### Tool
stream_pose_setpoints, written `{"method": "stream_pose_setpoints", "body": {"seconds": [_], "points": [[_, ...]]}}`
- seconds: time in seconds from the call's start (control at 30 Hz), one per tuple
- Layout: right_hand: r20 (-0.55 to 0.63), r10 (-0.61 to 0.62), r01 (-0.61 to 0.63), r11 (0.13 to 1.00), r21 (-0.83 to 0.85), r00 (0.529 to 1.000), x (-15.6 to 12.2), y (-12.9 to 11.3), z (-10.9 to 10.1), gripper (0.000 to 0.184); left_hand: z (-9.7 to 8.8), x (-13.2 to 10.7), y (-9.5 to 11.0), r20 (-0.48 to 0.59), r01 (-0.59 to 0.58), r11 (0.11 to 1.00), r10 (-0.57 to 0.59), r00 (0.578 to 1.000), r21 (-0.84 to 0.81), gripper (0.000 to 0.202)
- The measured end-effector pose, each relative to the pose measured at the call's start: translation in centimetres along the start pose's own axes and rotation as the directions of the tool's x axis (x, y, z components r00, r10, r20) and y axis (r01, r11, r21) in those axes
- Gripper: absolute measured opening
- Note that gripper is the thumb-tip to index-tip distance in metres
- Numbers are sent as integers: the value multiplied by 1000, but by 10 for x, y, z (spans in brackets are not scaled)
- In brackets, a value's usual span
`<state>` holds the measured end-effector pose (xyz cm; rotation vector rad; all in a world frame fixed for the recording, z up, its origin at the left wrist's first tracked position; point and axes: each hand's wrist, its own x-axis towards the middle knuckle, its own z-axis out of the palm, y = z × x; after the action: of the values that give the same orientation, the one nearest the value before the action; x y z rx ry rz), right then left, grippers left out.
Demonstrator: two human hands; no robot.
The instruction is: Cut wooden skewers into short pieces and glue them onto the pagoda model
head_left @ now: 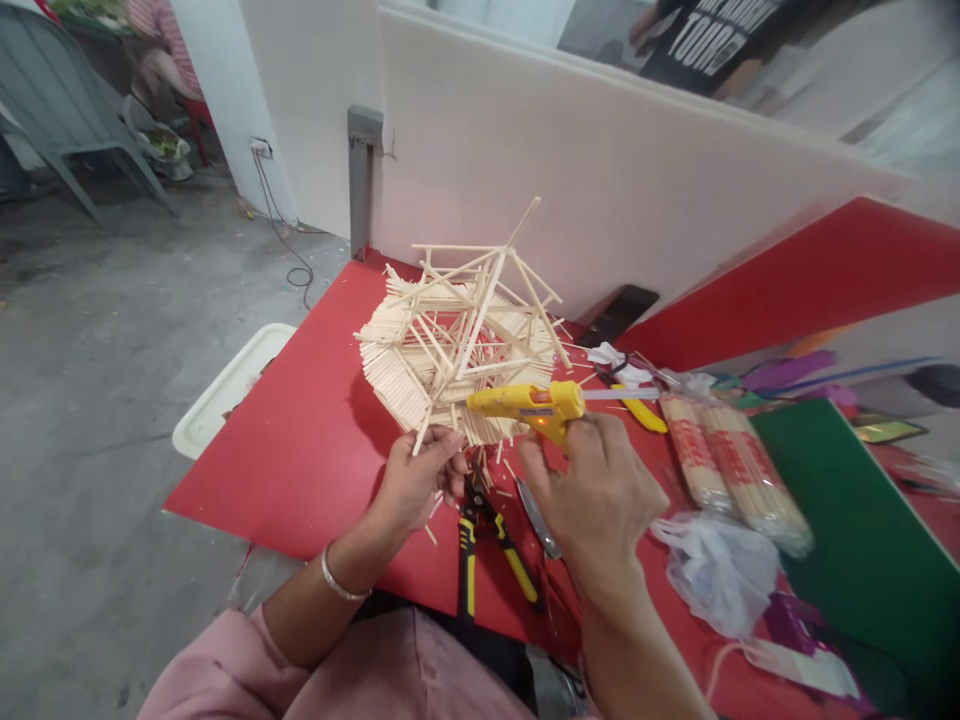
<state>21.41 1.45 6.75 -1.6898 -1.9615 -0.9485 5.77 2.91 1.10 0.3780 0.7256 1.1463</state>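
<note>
A model built of thin wooden sticks [457,335] is tilted up over the red table [300,450]. My left hand [416,485] is closed round one of its lower sticks and props it up. My right hand [596,490] grips a yellow glue gun [529,402], whose nozzle points left and touches the model's underside. A clear glue stick pokes out of the gun's back.
Yellow-handled pliers [480,545] and scissors lie on the table between my hands. Packs of wooden sticks [731,465], a plastic bag [716,570] and a green sheet [855,530] lie to the right. A white partition [600,160] stands behind; a white tray [225,390] sits at the table's left edge.
</note>
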Motion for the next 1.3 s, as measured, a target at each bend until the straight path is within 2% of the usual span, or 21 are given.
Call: {"method": "stream_pose_setpoints", "body": {"seconds": [0.5,1.3], "points": [[-69,-32,30,999,-26,997,2,-1,1,13,-1,0,1,-17,0,999,0,1000,50,39],[-80,-42,40,999,-23,996,1,0,-1,15,-1,0,2,-31,14,1000,-14,999,-2,38]]}}
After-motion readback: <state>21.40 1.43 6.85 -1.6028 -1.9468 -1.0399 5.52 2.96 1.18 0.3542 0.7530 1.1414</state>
